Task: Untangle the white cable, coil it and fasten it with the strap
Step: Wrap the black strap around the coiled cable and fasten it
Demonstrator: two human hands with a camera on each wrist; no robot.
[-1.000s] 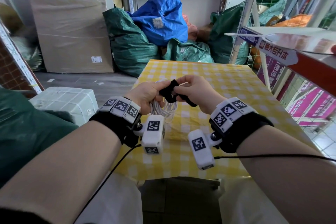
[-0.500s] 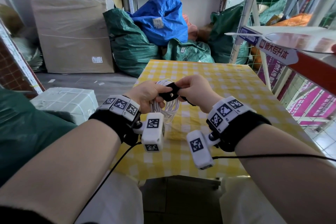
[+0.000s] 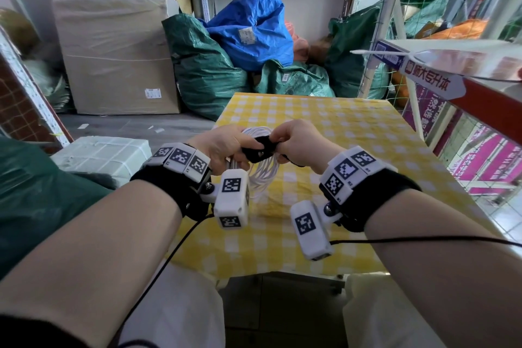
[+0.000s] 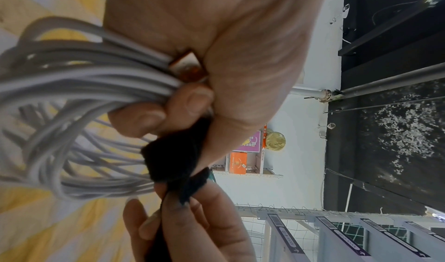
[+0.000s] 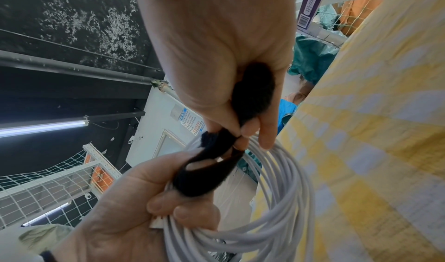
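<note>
The white cable is wound into a round coil held above the yellow checked table. My left hand grips one side of the coil with curled fingers, a connector end tucked in the fist. A black strap is looped over the bundle beside my left thumb. My right hand pinches the strap's free end between thumb and fingertips, and more strap lies in its palm. The strap passes between both hands.
Green and blue sacks and a large cardboard box stand beyond the table's far edge. A wire mesh rack with a red shelf borders the right side. A white wrapped parcel sits on the floor at left.
The coil has turned up so its loops show above the hands. The strap now wraps further round the bundle, with my right hand pulling its end close to my left thumb.
</note>
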